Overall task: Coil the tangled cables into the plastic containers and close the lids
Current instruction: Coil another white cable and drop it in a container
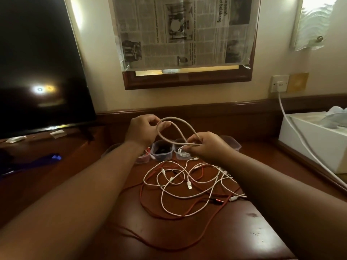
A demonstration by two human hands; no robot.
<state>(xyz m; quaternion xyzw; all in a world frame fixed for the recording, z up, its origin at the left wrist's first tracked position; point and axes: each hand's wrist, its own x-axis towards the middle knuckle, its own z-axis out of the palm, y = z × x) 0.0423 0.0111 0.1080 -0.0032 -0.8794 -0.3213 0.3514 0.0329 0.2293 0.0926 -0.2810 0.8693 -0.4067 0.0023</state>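
Above the bench: your hands hold a white cable loop [176, 128].
Left hand [143, 131]: pinches loop's far end.
Right hand [208, 147]: pinches crossing strands.
Tangled cables [187, 186]: on bench [244, 231], below hands.
Containers [162, 151]: open, behind tangle.

Cable tangle [189, 186] before open containers [162, 152]

One head-worn wide-angle view, forward and down, close over the wooden table [187, 233], wall beyond
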